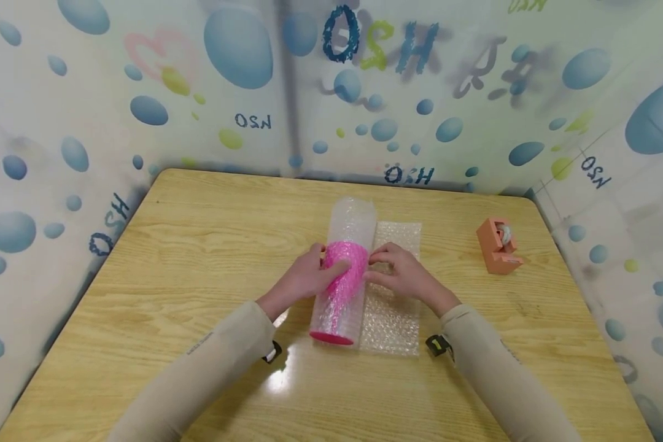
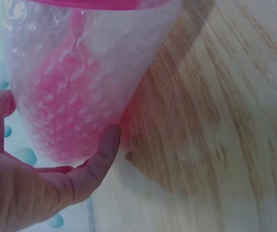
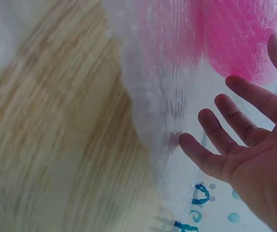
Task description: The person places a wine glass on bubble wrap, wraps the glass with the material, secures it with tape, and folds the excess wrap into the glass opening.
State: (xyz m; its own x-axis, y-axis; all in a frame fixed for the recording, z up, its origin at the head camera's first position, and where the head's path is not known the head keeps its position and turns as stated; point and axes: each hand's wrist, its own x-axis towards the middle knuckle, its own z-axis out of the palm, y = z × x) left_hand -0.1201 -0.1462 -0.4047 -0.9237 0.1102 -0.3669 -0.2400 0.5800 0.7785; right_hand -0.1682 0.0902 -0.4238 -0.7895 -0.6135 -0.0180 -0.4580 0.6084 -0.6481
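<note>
A pink goblet [image 1: 342, 279] lies rolled in bubble wrap [image 1: 353, 218], its flat round foot at the near end. In the left wrist view, the goblet's bowl [image 2: 68, 96] and thin stem show through the clear bubbles. My left hand [image 1: 309, 273] grips the roll from the left, thumb across its top. On the other side my right hand [image 1: 400, 273] has its fingertips at the roll's right edge. Those fingers look spread and fairly straight in the right wrist view. An unrolled flap of bubble wrap [image 1: 392, 325] lies flat on the table beneath my right hand.
An orange tape dispenser [image 1: 497, 245] with a roll of tape stands at the right of the wooden table [image 1: 210, 227]. Behind the table's far edge hangs a backdrop [image 1: 320, 92] with blue drops and lettering.
</note>
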